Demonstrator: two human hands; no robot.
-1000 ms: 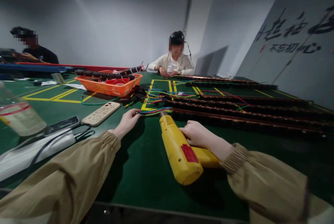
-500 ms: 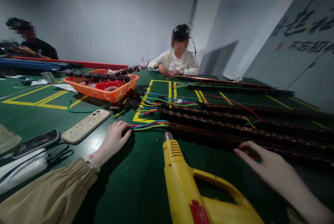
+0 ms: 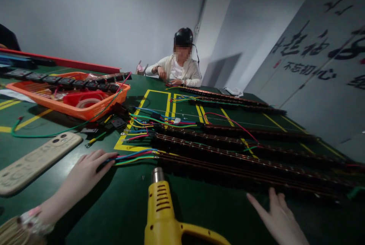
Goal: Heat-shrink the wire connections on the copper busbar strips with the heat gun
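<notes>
Left hand pinches wires at nearest strip's left end; right hand spread, empty, just beside strip. Best hold wires bunched, strip steady, clear of heat gun.

The place looks like a small assembly workshop. A broad green bench is marked off in rectangles with yellow tape, and long dark strips with coloured wires at their ends lie across it in rows. A yellow heat gun is near them, and an orange basket holds black components. At the far side, 1 co-worker in dark headgear bends over the same bench; large brushed characters mark the pale right-hand wall.
</notes>
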